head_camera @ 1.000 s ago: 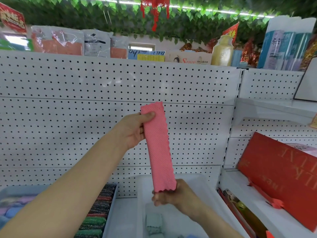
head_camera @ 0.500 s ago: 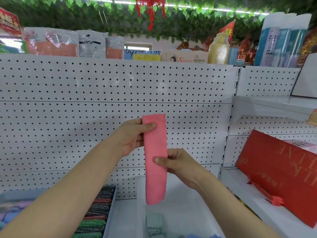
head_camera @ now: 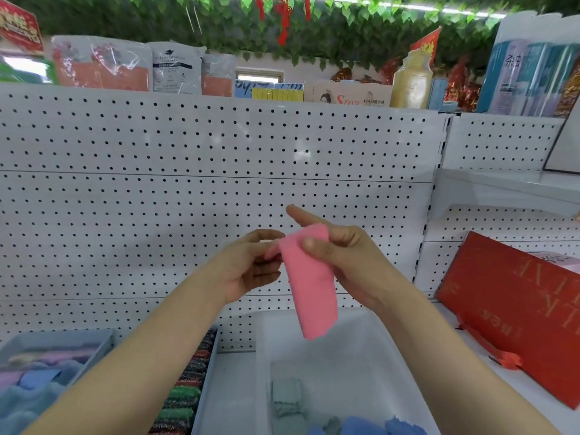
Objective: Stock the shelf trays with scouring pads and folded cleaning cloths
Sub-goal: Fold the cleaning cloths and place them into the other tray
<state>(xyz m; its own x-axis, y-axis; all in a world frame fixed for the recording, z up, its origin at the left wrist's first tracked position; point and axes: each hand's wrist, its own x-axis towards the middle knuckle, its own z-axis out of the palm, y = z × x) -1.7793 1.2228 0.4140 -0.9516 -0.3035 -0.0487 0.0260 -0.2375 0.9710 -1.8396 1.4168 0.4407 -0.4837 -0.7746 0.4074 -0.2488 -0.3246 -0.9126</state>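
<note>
A pink cleaning cloth [head_camera: 309, 287], folded into a narrow strip, hangs in front of the pegboard above a white tray [head_camera: 370, 346]. My right hand [head_camera: 348, 262] pinches its folded top between thumb and fingers, index finger pointing up. My left hand [head_camera: 248, 265] holds the cloth's top left corner with curled fingers. Grey-green and blue folded cloths [head_camera: 317, 416] lie at the bottom of the white tray. A row of striped scouring pads [head_camera: 188, 394] fills a tray to the left.
A grey tray [head_camera: 91, 337] with pastel cloths sits at the lower left. A red box [head_camera: 518, 312] leans on the right shelf. White pegboard [head_camera: 188, 196] backs the shelf; packaged goods line the top shelf.
The cloth has been folded over at the top and hangs shorter. My right hand rose from the cloth's lower end to its top, meeting my left hand, which has lowered.
</note>
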